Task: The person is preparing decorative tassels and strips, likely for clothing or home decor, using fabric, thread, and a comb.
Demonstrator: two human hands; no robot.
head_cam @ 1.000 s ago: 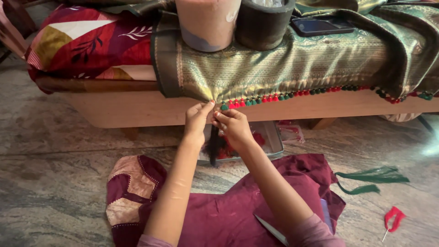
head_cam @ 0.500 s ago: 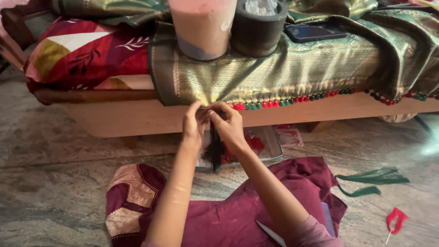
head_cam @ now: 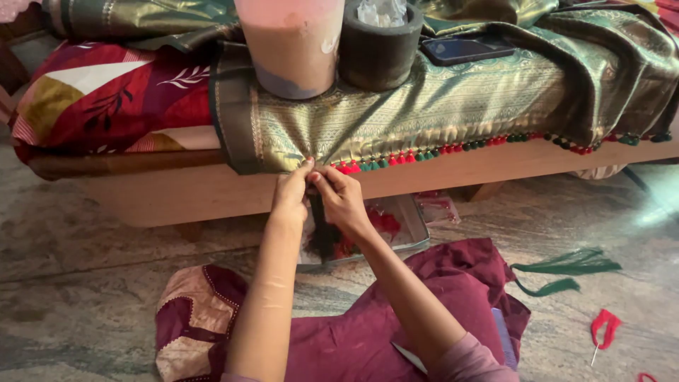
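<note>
Green-gold silk cloth hangs over the near edge of a low wooden bed, and both hands work at its hem. The left hand and the right hand meet just at the fringe, fingertips pressed together and pinching a dark bundle of thread that dangles from the hem between them. To the right of the hands a row of small red and green tassels already lines the edge.

Such cloth looks light, soft and a little slippery; I would judge it best held right at the woven border, close to the knot, since loose thread will slide and fray if gripped further down. Two heavy-looking pots, a pink one and a dark grey one, stand on the cloth and seem to pin it in place, with a dark phone lying to their right.

On the mottled stone floor sits a shallow metal tray with red thread in it, under the hands. A green thread skein and a red loop of thread lie well apart to the right. A red patterned bedsheet covers the bed on the left.
</note>
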